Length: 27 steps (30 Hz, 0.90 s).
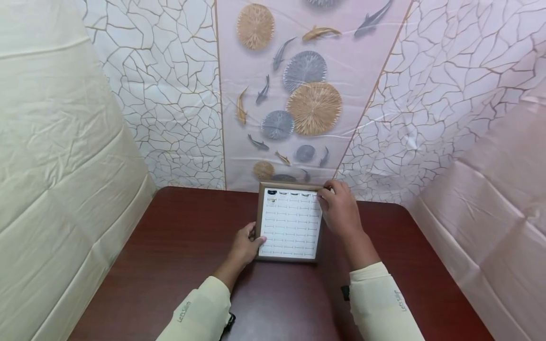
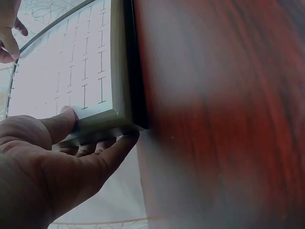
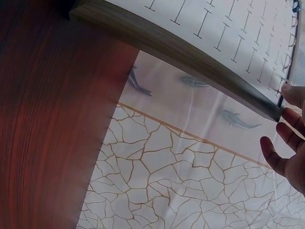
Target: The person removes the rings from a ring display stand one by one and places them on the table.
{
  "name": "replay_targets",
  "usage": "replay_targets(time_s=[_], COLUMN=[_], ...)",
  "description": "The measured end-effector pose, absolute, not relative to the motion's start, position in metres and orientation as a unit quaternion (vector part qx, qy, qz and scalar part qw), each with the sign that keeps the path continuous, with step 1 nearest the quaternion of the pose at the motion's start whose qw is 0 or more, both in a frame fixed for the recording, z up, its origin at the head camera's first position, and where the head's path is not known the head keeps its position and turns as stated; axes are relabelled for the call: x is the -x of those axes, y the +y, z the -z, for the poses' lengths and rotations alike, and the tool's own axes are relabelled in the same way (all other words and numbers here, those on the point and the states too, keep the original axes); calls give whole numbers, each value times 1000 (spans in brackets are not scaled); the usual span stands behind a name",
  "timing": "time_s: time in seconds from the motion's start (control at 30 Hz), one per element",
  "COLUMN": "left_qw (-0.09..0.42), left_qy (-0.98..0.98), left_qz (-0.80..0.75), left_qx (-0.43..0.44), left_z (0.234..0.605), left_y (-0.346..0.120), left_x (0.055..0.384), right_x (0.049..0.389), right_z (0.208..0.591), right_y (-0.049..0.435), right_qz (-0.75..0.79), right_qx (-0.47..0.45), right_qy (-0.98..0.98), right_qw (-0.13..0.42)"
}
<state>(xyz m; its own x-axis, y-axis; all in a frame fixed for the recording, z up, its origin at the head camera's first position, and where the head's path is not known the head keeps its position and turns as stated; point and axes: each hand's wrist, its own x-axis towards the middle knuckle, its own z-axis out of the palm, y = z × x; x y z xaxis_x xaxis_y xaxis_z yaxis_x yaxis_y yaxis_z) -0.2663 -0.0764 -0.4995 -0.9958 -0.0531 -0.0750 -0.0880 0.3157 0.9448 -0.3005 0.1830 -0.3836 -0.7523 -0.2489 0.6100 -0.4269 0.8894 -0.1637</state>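
The left edge of a framed board (image 1: 291, 225) is grasped by the left hand (image 1: 246, 245), the thumb laid over the front and the fingers bent behind. Its upper right corner is touched by the thumb and forefinger of the right hand (image 1: 342, 207); whether a small piece is pinched there cannot be told, as the spot is covered by that hand. The other right fingers are loosely bent, away from the wood.

Between the two hands, the board is held leaning back, its lower edge at the table. The rim is squared, brown and wood-grained; the flat white face is ruled with rows of short, I-shaped slots. Along the top row, just left of the right hand, a thick dark band (image 1: 272, 192) and three thin arched bands (image 1: 294, 194) are seated; a gold-toned band (image 1: 272, 200) is set below the dark one.

Below the grip, both forearms are covered by pale sleeves (image 1: 200, 308). Around it is spread the glossy, red-brown table (image 1: 179, 246), streaked with dark grain. Beyond the board, a backdrop (image 1: 279, 151) printed with fish, fringed discs and gold crackle lines is hung; both sides are enclosed by creased, cream-coloured cloth (image 1: 55, 142).
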Motion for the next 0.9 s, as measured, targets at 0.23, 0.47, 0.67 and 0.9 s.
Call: replay_targets(time_s=[0.23,0.47,0.67,0.9], left_qw=[19,17,15,20], left_qy=[814,818,819,819], left_qz=[-579,-575,-573,-573], left_qx=[35,31,27,28], left_z=[499,497,498,497], left_y=[-77,-77,-77,-79], left_x=[266,264,265,265], right_x=[295,290,288,283], right_z=[381,379,377,376], right_y=[183,185,188,192], right_qz=[-148,-141,-137,-129], right_qx=[-190,-191,-205,-203], right_qy=[-918,-913,-903,-903], right_qw=[316,331,352,355])
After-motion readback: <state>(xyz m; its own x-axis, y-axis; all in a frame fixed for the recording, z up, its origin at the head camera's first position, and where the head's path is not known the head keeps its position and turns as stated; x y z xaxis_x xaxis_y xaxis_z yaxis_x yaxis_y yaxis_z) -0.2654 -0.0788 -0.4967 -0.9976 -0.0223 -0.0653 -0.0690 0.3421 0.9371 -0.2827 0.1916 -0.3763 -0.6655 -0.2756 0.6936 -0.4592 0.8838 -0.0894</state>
